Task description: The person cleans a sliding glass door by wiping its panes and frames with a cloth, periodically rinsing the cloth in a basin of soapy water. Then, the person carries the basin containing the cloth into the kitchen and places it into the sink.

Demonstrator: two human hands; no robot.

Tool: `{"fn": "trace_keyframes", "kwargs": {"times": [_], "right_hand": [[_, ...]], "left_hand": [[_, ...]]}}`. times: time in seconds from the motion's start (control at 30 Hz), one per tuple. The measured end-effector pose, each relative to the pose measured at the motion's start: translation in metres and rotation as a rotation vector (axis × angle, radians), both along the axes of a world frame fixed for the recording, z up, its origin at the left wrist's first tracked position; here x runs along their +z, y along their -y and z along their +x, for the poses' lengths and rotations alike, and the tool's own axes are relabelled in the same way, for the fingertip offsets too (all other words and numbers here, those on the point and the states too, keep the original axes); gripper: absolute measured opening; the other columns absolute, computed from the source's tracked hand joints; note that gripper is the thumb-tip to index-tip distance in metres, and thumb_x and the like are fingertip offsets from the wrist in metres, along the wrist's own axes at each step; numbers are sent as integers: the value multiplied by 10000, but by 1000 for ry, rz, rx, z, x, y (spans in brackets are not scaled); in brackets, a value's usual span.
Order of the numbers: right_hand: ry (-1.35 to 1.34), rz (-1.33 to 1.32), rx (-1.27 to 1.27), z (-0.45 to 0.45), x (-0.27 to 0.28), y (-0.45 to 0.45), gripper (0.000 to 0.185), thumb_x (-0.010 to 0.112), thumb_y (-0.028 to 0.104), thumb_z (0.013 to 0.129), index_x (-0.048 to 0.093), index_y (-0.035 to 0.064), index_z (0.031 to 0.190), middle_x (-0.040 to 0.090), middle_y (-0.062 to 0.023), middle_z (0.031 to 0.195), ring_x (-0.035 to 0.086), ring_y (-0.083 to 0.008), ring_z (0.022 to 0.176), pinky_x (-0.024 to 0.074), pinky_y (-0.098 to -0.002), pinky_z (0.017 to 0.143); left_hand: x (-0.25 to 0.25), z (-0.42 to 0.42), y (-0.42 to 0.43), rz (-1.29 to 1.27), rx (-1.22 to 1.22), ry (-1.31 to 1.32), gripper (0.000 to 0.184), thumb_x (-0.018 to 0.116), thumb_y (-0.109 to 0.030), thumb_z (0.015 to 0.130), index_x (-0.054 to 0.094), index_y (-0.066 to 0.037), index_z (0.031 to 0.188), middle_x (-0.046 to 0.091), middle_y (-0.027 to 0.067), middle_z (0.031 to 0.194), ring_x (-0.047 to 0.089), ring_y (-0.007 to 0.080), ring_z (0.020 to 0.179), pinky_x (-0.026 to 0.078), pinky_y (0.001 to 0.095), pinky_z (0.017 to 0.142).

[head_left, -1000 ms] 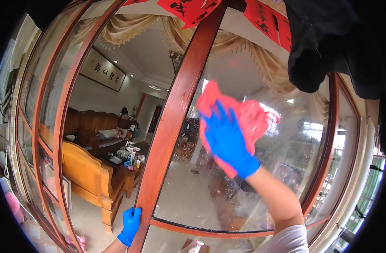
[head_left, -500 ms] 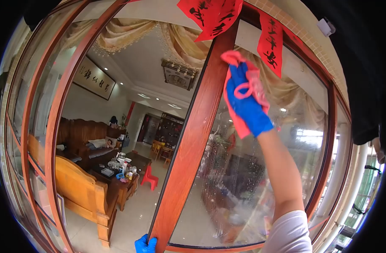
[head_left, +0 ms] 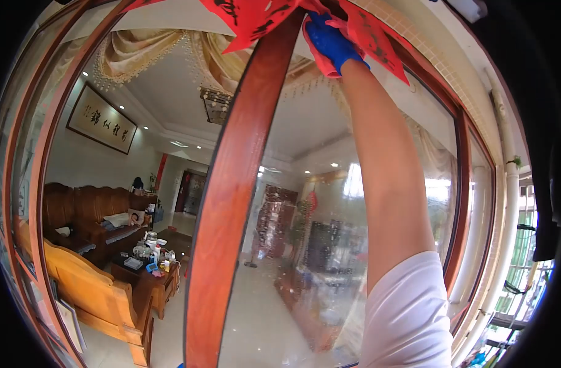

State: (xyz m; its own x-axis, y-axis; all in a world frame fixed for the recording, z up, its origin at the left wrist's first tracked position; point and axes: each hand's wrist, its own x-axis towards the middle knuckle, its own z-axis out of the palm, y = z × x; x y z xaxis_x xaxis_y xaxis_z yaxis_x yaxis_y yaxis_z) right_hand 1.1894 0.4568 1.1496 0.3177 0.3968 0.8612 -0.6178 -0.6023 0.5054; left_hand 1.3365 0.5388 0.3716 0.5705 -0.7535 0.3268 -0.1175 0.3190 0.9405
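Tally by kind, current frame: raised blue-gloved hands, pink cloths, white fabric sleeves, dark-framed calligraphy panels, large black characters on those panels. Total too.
Raised blue-gloved right hand: 1
Pink cloth: 1
White fabric sleeve: 1
Dark-framed calligraphy panel: 1
Large black characters on the panel: 4
Total: 8

Bright daylight, fisheye edges perhaps soft

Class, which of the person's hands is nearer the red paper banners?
Right: the right hand is up beside the red paper banners. The left hand barely shows, far below them.
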Motion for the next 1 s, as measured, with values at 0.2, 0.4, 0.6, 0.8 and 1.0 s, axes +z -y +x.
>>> {"fn": "trace_keyframes", "kwargs": {"times": [0.2,0.4,0.6,0.8,1.0], "right_hand": [[142,-384,-121,-168,17,80,468,426,253,887,357,61,1308,424,-166,1291,360,-279,1235,288,-325,1009],[175,48,-219,-328,9,88,459,406,262,904,361,62,1315,383,-230,1314,337,-325,1251,278,-336,1024],[470,26,-263,-428,26,142,508,300,376,878,357,137,1323,398,-258,1281,367,-417,1194,308,-419,1000],[430,68,-435,-542,60,189,569,283,365,874,290,28,1333,367,-289,1291,327,-476,1195,262,-437,1028],[379,-30,-329,-517,-76,156,556,311,367,879,316,27,1320,401,-281,1266,344,-434,1201,292,-429,1007]], "left_hand": [[36,-30,-11,-184,357,85,337,435,-217,890,480,35,671,397,57,535,359,131,524,302,328,457],[4,-13,14,-225,424,50,313,427,-253,899,470,39,794,439,76,675,391,154,634,323,334,556],[-39,24,35,-269,495,32,323,424,-289,905,460,31,936,457,83,835,420,157,764,342,321,666],[-70,53,36,-300,580,41,386,421,-324,911,449,23,1078,476,90,995,448,161,893,361,307,775],[-114,104,41,-385,650,89,482,418,-360,917,439,14,1220,495,97,1155,476,165,1023,379,294,885]]}}
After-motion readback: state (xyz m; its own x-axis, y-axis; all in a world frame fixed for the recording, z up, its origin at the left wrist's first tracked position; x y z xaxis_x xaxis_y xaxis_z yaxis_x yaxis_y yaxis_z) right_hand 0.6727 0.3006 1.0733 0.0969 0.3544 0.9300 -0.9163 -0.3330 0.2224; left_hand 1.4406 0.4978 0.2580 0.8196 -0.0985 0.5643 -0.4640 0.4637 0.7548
